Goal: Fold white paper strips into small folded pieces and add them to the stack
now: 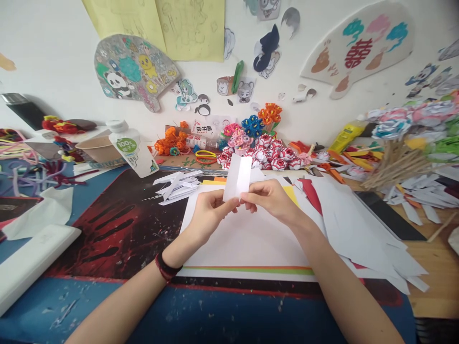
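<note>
Head: paper [237, 177], perhaps folded, between hands [211, 210] [274, 198]

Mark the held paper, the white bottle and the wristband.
Held paper [235, 178]: head view, middle of its face.
White bottle [132, 150]: head view, front label.
Wristband [165, 268]: head view, its outer band.

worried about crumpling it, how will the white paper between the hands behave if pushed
The paper likely weighs little and bends easily, being thin-looking. Its crease may stiffen it somewhat: it stands above the left hand and right hand without drooping.
</note>
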Available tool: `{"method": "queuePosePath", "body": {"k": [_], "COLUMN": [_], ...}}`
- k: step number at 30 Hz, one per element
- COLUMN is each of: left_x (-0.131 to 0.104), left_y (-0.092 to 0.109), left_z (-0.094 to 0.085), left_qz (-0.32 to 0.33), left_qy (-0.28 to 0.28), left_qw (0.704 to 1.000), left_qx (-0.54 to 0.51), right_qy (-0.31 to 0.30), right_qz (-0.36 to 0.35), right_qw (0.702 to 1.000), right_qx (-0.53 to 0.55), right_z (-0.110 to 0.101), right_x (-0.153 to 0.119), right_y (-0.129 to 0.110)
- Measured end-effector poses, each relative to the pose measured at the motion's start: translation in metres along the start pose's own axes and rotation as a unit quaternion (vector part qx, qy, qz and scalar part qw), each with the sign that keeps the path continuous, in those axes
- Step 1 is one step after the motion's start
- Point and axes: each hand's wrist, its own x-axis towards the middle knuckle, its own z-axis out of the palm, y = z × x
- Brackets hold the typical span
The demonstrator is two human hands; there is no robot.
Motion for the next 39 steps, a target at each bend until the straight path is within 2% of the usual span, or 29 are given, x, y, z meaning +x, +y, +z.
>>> {"method": "queuePosePath", "body": {"k": [6, 7, 10, 12, 13, 16, 18, 25, 29, 33, 37, 39], "left_x": [-0.001, -0.001, 0.0, 0.001, 0.001, 0.001, 0.001, 0.001, 0.0, 0.0, 0.002, 0.003], "left_y": [0.0, 0.0, 0.0, 0.001, 0.001, 0.002, 0.0, 0.0, 0.003, 0.004, 0.005, 0.005], "left_z": [0.0, 0.0, -0.005, -0.007, -0.008, -0.008, -0.006, -0.002, 0.001, 0.0, -0.006, -0.009], "left_qz": [0.004, -0.001, -0.002, 0.005, 0.007, -0.001, -0.013, -0.041, -0.046, -0.051, -0.05, -0.04], "left_qy": [0.001, 0.009, 0.031, 0.037, 0.036, 0.025, 0.013, -0.027, -0.036, -0.029, 0.003, 0.016], "left_qw": [1.0, 1.0, 0.999, 0.999, 0.999, 1.0, 1.0, 0.998, 0.996, 0.995, 0.997, 0.998], "left_qx": [-0.005, -0.005, -0.011, -0.019, -0.019, -0.007, 0.004, 0.038, 0.06, 0.075, 0.059, 0.042], "right_qy": [0.007, 0.023, 0.121, 0.141, 0.121, 0.003, -0.04, -0.108, -0.114, -0.088, 0.024, 0.057], "right_qz": [-0.008, -0.013, -0.049, -0.052, -0.038, 0.026, 0.037, 0.047, 0.047, 0.068, 0.046, 0.023], "right_qw": [1.0, 1.0, 0.991, 0.988, 0.991, 1.0, 0.998, 0.993, 0.992, 0.994, 0.999, 0.998], "right_qx": [0.008, 0.012, 0.036, 0.032, 0.03, 0.013, 0.016, 0.023, 0.032, 0.008, -0.004, 0.005], "right_z": [-0.009, -0.014, -0.029, -0.032, -0.031, -0.018, -0.01, -0.011, -0.01, -0.014, -0.028, -0.031], "right_x": [-0.001, -0.001, 0.0, 0.0, 0.0, 0.0, 0.0, 0.002, 0.004, 0.004, 0.003, 0.002], "right_y": [-0.001, 0.0, 0.002, 0.002, 0.002, 0.0, 0.0, 0.007, 0.011, 0.01, 0.007, 0.005]}}
